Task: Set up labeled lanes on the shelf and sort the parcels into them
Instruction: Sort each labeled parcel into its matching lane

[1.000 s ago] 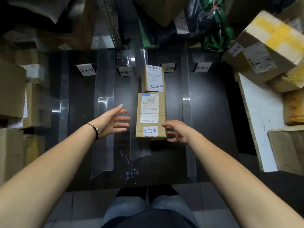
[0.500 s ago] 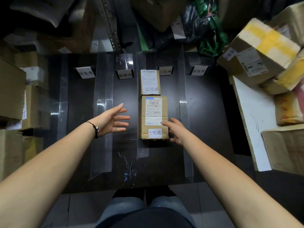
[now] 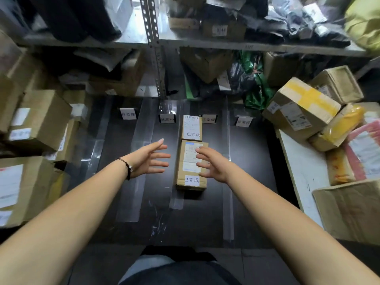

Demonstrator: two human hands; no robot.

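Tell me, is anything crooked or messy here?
Yes. The pile on the right is messy: its yellow-taped box sits tilted. The near parcel and far parcel lie straight, in line.

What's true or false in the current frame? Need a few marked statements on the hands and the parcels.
1. The near parcel is stacked on the far parcel. False: they lie end to end on the shelf.
2. The left hand grips the near parcel. False: it is open and apart from it, to its left.
3. The right hand is open, fingers spread. True.
4. Both parcels carry a 已完成 sticker. True.
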